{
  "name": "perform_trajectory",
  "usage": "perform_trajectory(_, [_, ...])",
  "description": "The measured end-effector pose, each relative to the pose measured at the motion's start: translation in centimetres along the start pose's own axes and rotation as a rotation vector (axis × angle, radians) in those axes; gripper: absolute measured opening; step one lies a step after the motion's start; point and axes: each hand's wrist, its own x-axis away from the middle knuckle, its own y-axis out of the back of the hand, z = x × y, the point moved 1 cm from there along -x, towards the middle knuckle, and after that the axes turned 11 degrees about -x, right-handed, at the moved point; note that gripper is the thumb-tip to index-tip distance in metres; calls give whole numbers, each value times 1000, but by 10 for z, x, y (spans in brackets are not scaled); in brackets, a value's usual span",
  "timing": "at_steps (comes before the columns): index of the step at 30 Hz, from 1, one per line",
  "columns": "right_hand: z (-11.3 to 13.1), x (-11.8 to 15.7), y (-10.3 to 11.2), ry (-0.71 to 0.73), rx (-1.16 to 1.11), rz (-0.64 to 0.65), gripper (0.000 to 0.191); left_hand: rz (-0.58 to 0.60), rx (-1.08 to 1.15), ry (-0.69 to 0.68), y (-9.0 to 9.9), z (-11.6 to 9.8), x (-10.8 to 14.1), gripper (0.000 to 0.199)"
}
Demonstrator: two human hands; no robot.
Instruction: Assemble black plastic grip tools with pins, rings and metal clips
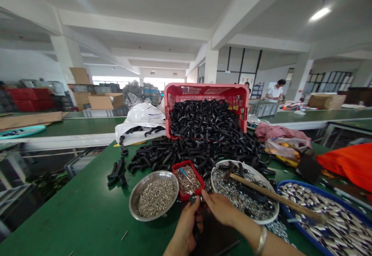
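My left hand (187, 225) is wrapped round a black handle-like part (196, 231), low in the middle of the view. Thumb and fingers of my right hand (217, 207) pinch at the upper end of that part, where something small and metallic shows; its shape is too small to make out. Just beyond the hands stands a red tray (202, 184) of small pins, with a blue-handled tool on them. A steel bowl (132, 205) of small metal pieces is left of it. To the right, a white basin (275, 213) holds metal hardware, black parts and a wooden-handled hammer (261, 194).
A red crate (167, 112) lies tipped behind, black parts spilling onto the green table (95, 209). A blue tray (305, 231) of metal pieces is at right, near orange cloth (351, 163). White plastic bag (139, 116) at back left. A person (274, 91) works in the background.
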Motion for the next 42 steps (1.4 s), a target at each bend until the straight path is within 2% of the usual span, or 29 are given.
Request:
perform_trajectory(3, [-2,2,-2,68,6,-120,43,17,16,-5,-1,2,0,37])
perform_trajectory(5, [-4,-1,-7,73,-112,-120,40,13,-26,0,-1,4,-1,37])
perform_trajectory(7, [-8,-4,-14,-46,-302,-24,49,-14,-161,-73,0,6,-2,38])
perform_trajectory(11, [-18,-3,-24,-495,-763,329,53,-69,-513,-459,2,3,-1,41])
perform_trajectory(12, [-20,0,-23,-554,-832,407,52,-62,-589,-515,3,1,1,38])
perform_trajectory(13, [-21,2,-21,-542,-841,436,52,-47,-660,-547,4,-1,3,35])
perform_trajectory(14, [-23,5,-18,-468,-797,416,52,-20,-737,-562,5,-3,5,32])
perform_trajectory(15, [-23,6,-13,-353,-713,342,51,8,-816,-571,7,-6,8,31])
perform_trajectory(18, [-23,4,-2,119,-390,41,36,97,-1040,-593,14,-20,19,33])
perform_trajectory(20, [-23,0,-2,369,-264,32,41,173,-1176,-599,18,-30,26,33])
perform_trajectory(22, [-23,-5,-8,490,-208,122,45,253,-1303,-641,21,-38,32,34])
perform_trajectory(24, [-24,-9,-16,508,-133,165,38,286,-1421,-678,25,-41,35,34])
perform_trajectory(25, [-25,-11,-20,498,-75,172,33,260,-1482,-680,28,-41,35,35])
perform_trajectory(27, [-28,-11,-26,467,37,177,25,151,-1604,-678,34,-38,34,39])
perform_trajectory(30, [-34,-8,-31,410,116,159,26,-23,-1742,-754,42,-31,28,50])
perform_trajectory(32, [-35,-4,-34,366,134,130,30,-73,-1789,-800,43,-25,23,58])
perform_trajectory(35, [-34,4,-35,248,253,64,29,-148,-1846,-774,41,-20,18,65])
perform_trajectory(37, [-35,10,-29,190,326,43,27,-180,-1874,-768,39,-21,18,73])
perform_trajectory(39, [-41,13,-15,163,353,1,27,-157,-1903,-764,36,-31,18,74])
perform_trajectory(42, [-69,13,20,53,436,-198,32,-187,-2040,-620,30,-56,7,50])
